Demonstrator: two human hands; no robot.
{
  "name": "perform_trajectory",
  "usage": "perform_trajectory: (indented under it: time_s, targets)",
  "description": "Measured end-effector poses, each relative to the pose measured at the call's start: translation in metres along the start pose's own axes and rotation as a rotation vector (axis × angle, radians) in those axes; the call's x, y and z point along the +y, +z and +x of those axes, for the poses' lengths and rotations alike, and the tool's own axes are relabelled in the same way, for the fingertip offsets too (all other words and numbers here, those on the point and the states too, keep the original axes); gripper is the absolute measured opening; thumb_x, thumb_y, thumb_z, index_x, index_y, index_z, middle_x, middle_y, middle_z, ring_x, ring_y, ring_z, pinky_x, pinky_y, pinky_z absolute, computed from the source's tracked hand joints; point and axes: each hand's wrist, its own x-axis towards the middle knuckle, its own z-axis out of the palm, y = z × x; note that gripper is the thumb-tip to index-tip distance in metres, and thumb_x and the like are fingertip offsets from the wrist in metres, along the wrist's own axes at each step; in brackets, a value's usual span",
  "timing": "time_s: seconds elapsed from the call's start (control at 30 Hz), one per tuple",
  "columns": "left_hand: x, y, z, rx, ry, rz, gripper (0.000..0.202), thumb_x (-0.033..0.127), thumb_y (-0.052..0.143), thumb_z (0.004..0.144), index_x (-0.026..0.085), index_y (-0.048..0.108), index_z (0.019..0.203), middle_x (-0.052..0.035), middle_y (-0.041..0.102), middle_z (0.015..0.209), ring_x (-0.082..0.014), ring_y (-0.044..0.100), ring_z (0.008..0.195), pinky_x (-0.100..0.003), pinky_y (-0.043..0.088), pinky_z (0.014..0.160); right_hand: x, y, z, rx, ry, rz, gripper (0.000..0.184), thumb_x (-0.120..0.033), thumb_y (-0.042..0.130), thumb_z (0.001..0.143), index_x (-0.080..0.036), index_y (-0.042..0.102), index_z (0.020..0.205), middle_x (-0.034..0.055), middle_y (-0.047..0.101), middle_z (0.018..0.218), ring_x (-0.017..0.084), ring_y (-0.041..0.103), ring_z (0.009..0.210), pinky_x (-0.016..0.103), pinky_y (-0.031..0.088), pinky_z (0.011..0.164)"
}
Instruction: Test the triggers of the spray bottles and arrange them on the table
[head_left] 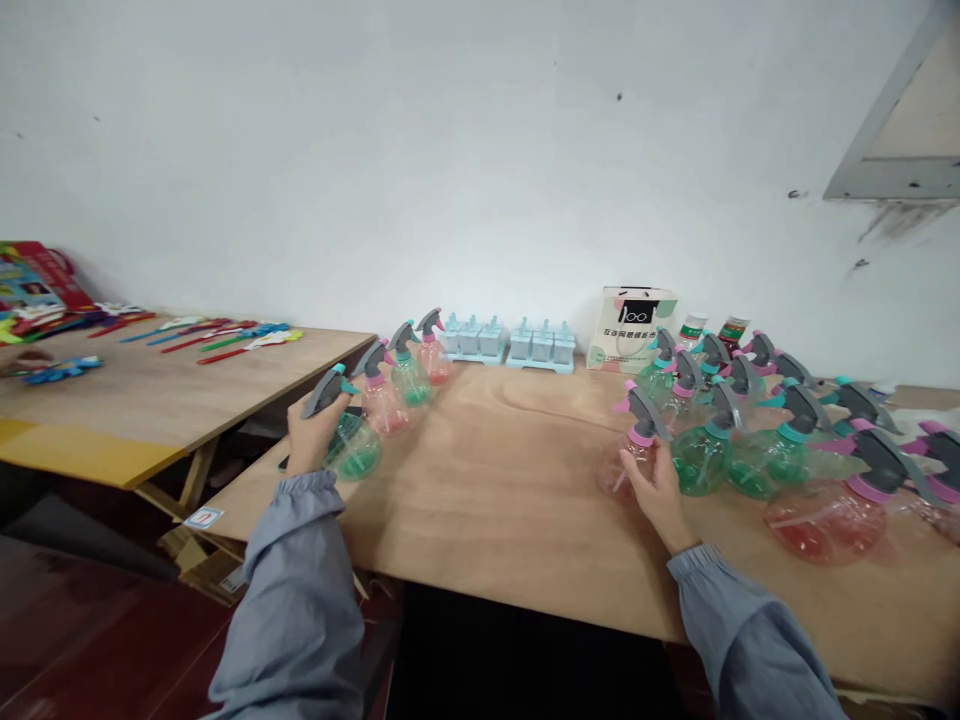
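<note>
At the table's left side, my left hand (310, 438) is wrapped round the neck of a green spray bottle (357, 453) with a grey and teal trigger head. Behind that bottle, a pink spray bottle (385, 403), another green one (412, 380) and another pink one (433, 360) run back in a row. My right hand (655, 488) grips a pink spray bottle (615, 468) with a grey and pink head, standing upright at the left edge of a larger group. Just right of it are a green spray bottle (701, 460) and several more green and pink ones.
Two light-blue ice-pop mould sets (480, 352) (541, 362) stand by the wall, beside a printed paper bag (630, 330). A second table (150, 385) at the left carries colourful hand-shaped items (259, 338). Another person's hand (26, 362) shows at the far left.
</note>
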Motion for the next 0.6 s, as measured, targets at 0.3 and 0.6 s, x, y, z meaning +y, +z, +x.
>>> perform_trajectory:
  time_s: [0.3, 0.6]
  targets:
    - [-0.002, 0.005, 0.001, 0.022, 0.108, -0.040, 0.032, 0.039, 0.081, 0.065, 0.017, 0.069, 0.085, -0.0010, 0.068, 0.080, -0.0205, 0.067, 0.082, -0.035, 0.055, 0.085, 0.000, 0.000, 0.000, 0.008, -0.005, -0.008, 0.055, -0.065, 0.064, 0.087, -0.020, 0.059, 0.119, 0.0114, 0.070, 0.111, 0.028, 0.067, 0.106, 0.049, 0.053, 0.099]
    - [0.016, -0.009, -0.023, 0.221, 0.271, -0.067, 0.078, 0.056, 0.076, 0.076, 0.024, 0.035, 0.133, -0.0089, 0.059, 0.135, -0.0365, 0.050, 0.140, -0.052, 0.041, 0.113, 0.001, 0.000, 0.000, 0.004, 0.019, 0.002, 0.057, -0.065, 0.064, 0.086, -0.020, 0.058, 0.120, 0.0126, 0.069, 0.114, 0.030, 0.067, 0.109, 0.051, 0.051, 0.101]
